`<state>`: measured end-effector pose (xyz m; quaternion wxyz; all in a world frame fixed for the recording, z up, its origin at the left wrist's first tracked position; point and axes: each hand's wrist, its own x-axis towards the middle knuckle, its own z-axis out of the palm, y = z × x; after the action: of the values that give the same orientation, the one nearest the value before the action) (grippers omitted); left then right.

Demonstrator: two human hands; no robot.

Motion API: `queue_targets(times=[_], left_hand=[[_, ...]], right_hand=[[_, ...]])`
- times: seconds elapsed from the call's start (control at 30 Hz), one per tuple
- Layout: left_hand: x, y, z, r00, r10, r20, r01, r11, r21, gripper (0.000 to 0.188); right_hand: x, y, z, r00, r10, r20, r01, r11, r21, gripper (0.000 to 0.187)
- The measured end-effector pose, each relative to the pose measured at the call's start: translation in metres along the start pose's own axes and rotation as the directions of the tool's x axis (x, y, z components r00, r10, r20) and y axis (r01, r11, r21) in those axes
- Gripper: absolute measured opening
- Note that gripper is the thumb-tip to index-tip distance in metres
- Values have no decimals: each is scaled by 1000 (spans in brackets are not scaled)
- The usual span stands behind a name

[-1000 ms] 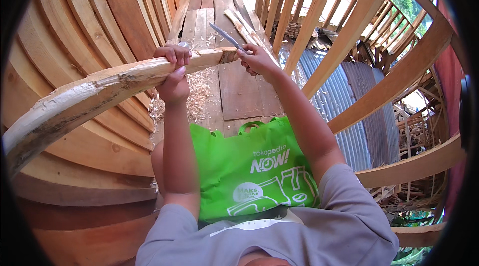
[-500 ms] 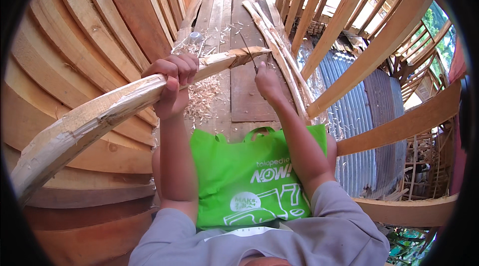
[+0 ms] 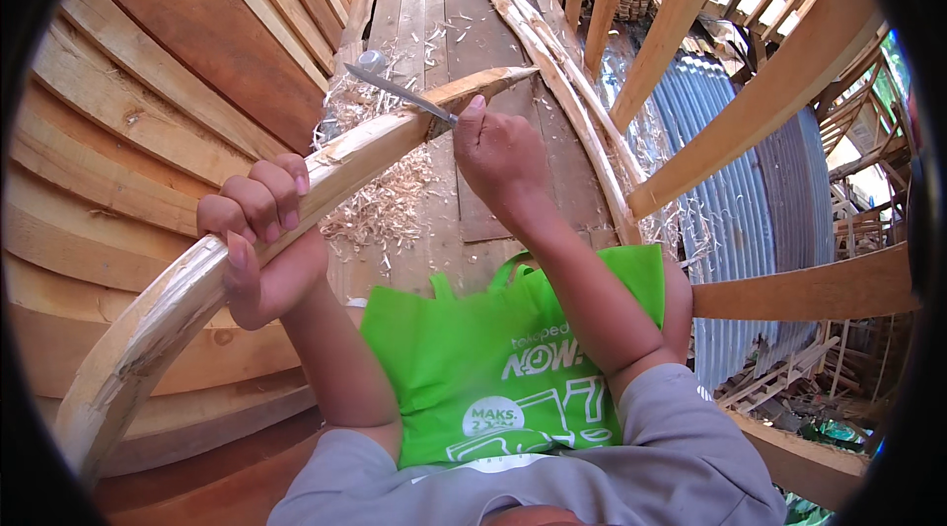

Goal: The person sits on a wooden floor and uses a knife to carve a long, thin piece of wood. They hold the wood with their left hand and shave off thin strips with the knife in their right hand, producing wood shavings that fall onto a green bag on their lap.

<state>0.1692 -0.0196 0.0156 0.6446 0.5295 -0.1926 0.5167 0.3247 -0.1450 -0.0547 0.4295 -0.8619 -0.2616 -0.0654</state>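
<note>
A long pale wooden pole (image 3: 365, 146) runs slantwise from the lower left up to a pointed tip near the middle of the deck. My left hand (image 3: 264, 220) is wrapped round it about halfway along. Closed on the handle of a knife (image 3: 400, 90), my right hand (image 3: 501, 153) is near the pole's pointed end. The blade lies across the pole and points to the upper left. A green bag (image 3: 513, 348) with white print is spread over my lap.
Wood shavings (image 3: 390, 200) litter the plank floor (image 3: 503, 195). Two thin peeled poles (image 3: 567, 97) lie to the right. A small round container (image 3: 372, 60) stands beyond my pole. Curved boards (image 3: 128, 161) line the left; wooden ribs (image 3: 769, 121) and corrugated sheets (image 3: 725, 131) are right.
The knife has moved from beside the tip back along the pole toward me, its blade now turned more to the left. My left hand and the pole have shifted nearer and left.
</note>
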Motion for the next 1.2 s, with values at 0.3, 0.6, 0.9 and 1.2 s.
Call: queue_targets(times=[0.3,0.6,0.9,1.2], left_hand=[[-4,-3,2,999,-14,34,13,999,32,22],[0,-2,4,988,-58,-147,60,998,13,18],[1,24,12,989,-27,-145,25,1000,-15,20],[13,37,22,981,-88,-175,73,993,-90,21]], right_hand=[[7,0,-10,983,122,139,-110,990,-89,55],[19,43,7,984,169,59,-171,985,18,63],[26,73,-8,918,388,80,-389,921,3,61],[23,82,-3,881,432,192,-459,878,134,90]])
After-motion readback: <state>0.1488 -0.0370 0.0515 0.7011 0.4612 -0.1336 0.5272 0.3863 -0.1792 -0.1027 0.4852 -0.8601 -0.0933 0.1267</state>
